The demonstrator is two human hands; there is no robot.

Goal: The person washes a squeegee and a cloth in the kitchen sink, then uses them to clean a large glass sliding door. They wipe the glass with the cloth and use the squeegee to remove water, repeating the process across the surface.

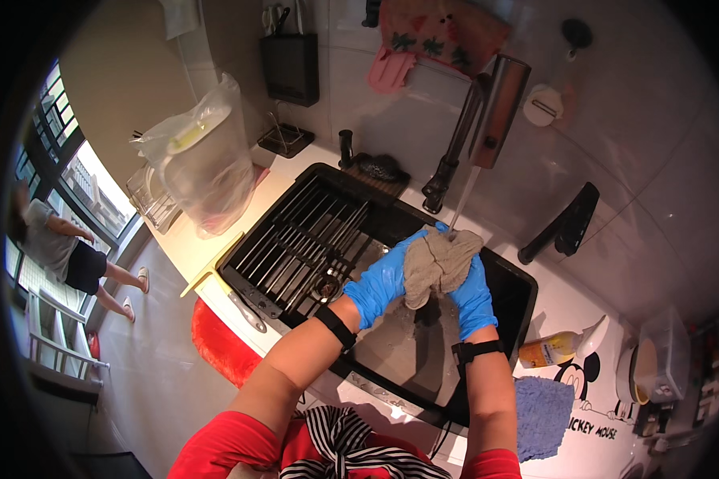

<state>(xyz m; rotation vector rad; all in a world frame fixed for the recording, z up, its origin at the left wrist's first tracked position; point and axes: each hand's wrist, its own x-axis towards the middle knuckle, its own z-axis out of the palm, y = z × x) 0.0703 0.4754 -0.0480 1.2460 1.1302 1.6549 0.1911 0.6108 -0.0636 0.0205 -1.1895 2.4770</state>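
Note:
A wet grey-brown cloth [442, 263] is bunched between my two hands above the sink basin [389, 353]. My left hand [383, 272], in a blue rubber glove, grips its left side. On its right side is my right hand [474, 293], gloved the same way, with the fingers mostly hidden by the cloth. A stream of water falls from the tall faucet [500, 114] onto the top of the cloth. Wet, shiny patches and drops show on the basin floor below.
A black roll-up drying rack [305, 233] covers the sink's left part. Left of it are a squeegee [248, 308] and a bagged white container [201, 161]. On the right counter lie a spray bottle [548, 349] and a blue cloth [544, 416]. Another person [66, 239] stands far left by the windows.

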